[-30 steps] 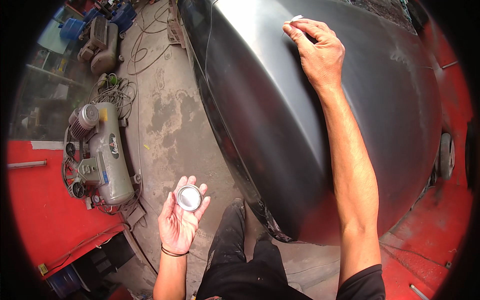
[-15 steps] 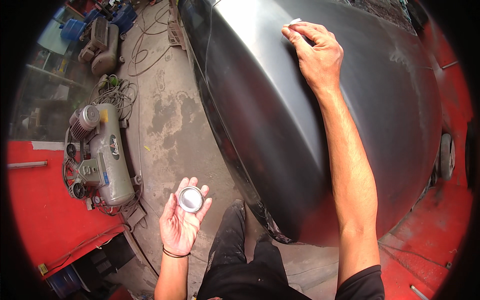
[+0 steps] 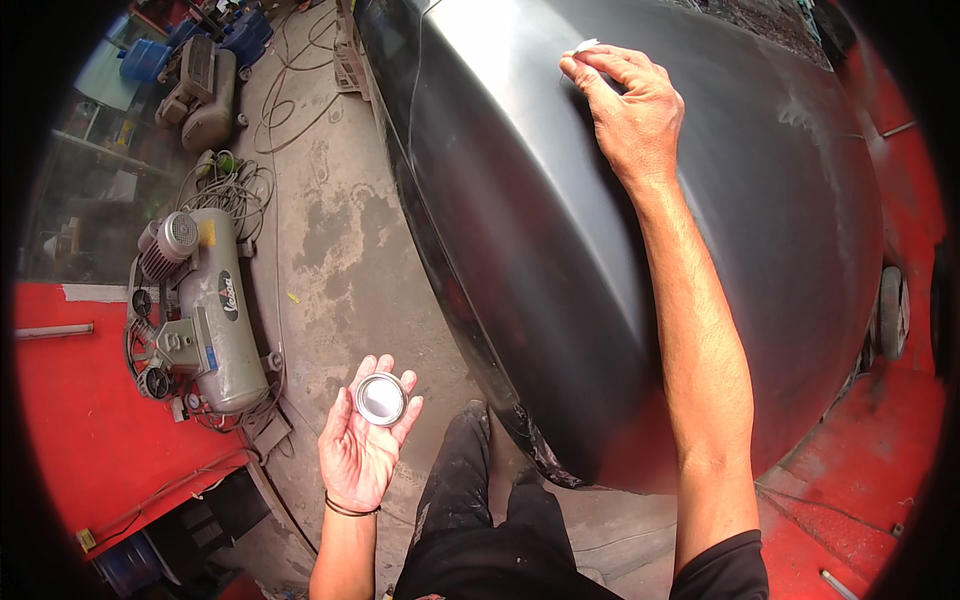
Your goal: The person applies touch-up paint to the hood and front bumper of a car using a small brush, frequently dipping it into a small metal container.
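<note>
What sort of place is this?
Probably a vehicle body workshop: a large, curved, matte-black panel spans the middle, with a grey, cylindrical metal air compressor at left and a round grey wheel at right.

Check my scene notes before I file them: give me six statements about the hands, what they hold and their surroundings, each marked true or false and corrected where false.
1. The left hand holds a small round tin. True.
2. The right hand pinches a small white piece. True.
3. The right forearm reaches over a pale, flat surface. False: the panel beneath is dark and curved.
4. The right wrist wears a band. False: the dark band is round the left wrist.
5. The nearer grey compressor stands right of the panel. False: it stands to the left.
6. A black sleeve shows on the right arm. True.
</note>
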The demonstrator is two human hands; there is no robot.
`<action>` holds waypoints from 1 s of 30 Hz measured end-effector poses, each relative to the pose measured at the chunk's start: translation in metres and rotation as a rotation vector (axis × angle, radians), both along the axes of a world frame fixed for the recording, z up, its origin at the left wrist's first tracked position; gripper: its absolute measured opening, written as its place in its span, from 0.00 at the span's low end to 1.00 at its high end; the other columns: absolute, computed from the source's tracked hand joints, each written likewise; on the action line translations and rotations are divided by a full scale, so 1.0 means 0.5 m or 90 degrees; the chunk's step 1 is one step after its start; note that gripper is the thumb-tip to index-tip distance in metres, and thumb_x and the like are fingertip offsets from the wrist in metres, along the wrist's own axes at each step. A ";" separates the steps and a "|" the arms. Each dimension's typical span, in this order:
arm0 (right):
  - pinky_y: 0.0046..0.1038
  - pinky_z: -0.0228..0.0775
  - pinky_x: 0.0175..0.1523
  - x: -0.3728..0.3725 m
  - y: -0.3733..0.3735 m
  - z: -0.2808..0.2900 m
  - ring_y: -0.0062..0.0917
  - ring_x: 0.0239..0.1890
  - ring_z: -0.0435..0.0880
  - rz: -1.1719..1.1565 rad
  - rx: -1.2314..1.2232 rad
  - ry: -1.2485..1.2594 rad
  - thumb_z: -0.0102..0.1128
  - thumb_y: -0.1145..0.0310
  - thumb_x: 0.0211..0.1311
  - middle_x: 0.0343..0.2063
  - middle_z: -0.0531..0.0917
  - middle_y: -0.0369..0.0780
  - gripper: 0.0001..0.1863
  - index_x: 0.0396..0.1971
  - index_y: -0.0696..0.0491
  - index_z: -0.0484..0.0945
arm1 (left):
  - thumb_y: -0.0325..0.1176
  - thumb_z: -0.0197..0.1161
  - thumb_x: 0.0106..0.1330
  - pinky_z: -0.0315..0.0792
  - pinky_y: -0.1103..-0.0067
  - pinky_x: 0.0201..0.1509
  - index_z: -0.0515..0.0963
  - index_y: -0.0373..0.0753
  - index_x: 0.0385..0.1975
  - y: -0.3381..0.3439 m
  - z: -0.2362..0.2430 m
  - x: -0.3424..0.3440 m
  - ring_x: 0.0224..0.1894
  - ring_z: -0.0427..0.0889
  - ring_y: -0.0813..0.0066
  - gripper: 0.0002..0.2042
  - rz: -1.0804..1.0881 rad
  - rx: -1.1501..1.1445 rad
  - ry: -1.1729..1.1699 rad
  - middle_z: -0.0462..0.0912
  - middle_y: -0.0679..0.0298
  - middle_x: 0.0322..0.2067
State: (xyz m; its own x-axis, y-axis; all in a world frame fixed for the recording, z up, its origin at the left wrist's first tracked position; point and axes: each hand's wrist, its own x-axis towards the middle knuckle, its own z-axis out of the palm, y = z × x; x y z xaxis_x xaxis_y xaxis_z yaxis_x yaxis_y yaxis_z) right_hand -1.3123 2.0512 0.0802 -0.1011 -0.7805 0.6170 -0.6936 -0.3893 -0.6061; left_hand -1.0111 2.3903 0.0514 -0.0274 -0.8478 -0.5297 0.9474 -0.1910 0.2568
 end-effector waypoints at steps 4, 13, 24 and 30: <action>0.33 0.78 0.68 0.001 0.000 0.001 0.27 0.61 0.86 -0.003 0.004 0.006 0.79 0.58 0.68 0.51 0.94 0.35 0.12 0.45 0.48 0.97 | 0.40 0.50 0.90 0.65 0.45 0.84 0.63 0.34 0.80 0.000 0.002 -0.001 0.81 0.68 0.42 0.26 0.001 -0.003 0.004 0.72 0.52 0.78; 0.36 0.78 0.66 0.001 -0.002 -0.007 0.29 0.60 0.85 0.000 -0.019 -0.027 0.76 0.57 0.69 0.48 0.94 0.30 0.09 0.43 0.43 0.97 | 0.40 0.49 0.90 0.64 0.45 0.84 0.64 0.34 0.80 0.000 0.003 0.000 0.81 0.68 0.42 0.25 0.003 -0.004 0.008 0.72 0.52 0.78; 0.36 0.78 0.66 -0.001 -0.003 -0.010 0.28 0.61 0.84 0.003 -0.017 0.004 0.76 0.56 0.69 0.49 0.94 0.29 0.10 0.42 0.43 0.97 | 0.41 0.49 0.90 0.66 0.44 0.83 0.65 0.33 0.79 -0.002 0.005 -0.003 0.79 0.70 0.40 0.25 0.016 0.003 0.001 0.74 0.51 0.76; 0.35 0.77 0.68 0.006 0.009 0.000 0.28 0.62 0.84 -0.006 -0.005 -0.003 0.78 0.56 0.69 0.50 0.94 0.31 0.10 0.43 0.44 0.97 | 0.40 0.49 0.90 0.65 0.44 0.84 0.64 0.34 0.80 0.000 0.004 0.001 0.80 0.68 0.41 0.26 0.014 0.001 0.017 0.72 0.51 0.77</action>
State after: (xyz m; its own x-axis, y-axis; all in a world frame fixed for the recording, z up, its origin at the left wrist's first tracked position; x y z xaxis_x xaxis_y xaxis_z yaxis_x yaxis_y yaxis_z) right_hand -1.3091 2.0555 0.0803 -0.1111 -0.7750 0.6221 -0.6940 -0.3876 -0.6068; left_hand -1.0108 2.3901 0.0532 -0.0227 -0.8474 -0.5305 0.9580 -0.1701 0.2308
